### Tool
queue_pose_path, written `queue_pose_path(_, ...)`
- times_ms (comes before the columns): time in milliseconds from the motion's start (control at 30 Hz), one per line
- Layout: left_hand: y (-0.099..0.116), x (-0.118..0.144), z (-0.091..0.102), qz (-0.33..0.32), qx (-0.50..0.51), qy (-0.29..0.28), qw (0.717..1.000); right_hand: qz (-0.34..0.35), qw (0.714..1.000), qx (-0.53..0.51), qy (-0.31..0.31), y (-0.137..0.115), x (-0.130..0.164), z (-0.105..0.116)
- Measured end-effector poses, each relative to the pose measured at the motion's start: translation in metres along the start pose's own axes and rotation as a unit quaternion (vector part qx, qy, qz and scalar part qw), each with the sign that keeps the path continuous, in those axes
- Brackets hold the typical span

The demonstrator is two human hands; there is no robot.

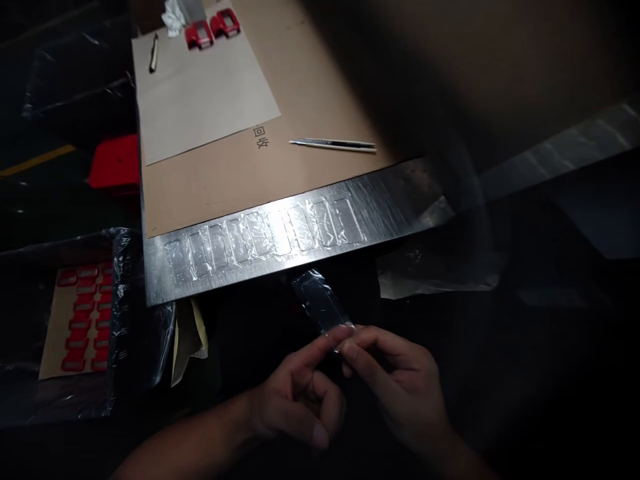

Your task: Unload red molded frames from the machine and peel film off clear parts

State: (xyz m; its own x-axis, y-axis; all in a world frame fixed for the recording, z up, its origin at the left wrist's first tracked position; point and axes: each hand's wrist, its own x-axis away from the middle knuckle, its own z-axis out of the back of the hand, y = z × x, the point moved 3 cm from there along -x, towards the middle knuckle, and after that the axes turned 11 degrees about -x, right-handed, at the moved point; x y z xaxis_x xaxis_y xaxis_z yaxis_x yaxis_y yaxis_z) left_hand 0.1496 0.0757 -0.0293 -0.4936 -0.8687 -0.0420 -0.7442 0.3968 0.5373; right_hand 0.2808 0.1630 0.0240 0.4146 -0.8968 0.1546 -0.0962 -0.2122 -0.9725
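A small clear plastic film piece (323, 301) is pinched at its lower end between the thumb and fingers of my right hand (405, 377). It slants up and to the left, just off the table's metal edge. My left hand (303, 397) reaches in from the left, its index finger stretched out and touching the film's lower end. The other left fingers are curled, and the thumb lies apart from the index finger. Above the hands, a row of several similar clear film pieces (250, 235) lies along the metal edge strip (165, 283).
On cardboard (210, 190) lie tweezers (333, 145) and a paper sheet (200, 100) bearing a slim tool (153, 53) and two red frames (199, 35). Lower left, a plastic-lined box (120, 320) holds several red parts (80, 327). A clear bag (430, 277) hangs at the right.
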Motion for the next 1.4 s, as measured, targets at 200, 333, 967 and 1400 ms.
queue_pose_path(200, 0.022, 0.001, 0.001, -0.047, -0.047, 0.066, 0.996, -0.042, 0.997, -0.050, -0.036, 0.009, 0.004, -0.008)
queue_pose_path(333, 0.052, 0.008, 0.003, -0.099, -0.107, 0.136, 0.980, -0.066, 0.995, -0.066, -0.037, 0.018, 0.011, -0.003)
queue_pose_path(967, 0.118, 0.019, 0.021, -0.103, -0.626, 0.373, 0.676, 0.115, 0.980, 0.146, 0.064, -0.038, -0.119, 0.042)
queue_pose_path(1400, 0.143, -0.116, 0.047, -0.073, -0.922, 0.151, 0.349, 0.051, 0.975, 0.214, -0.010, -0.052, -0.263, 0.025)
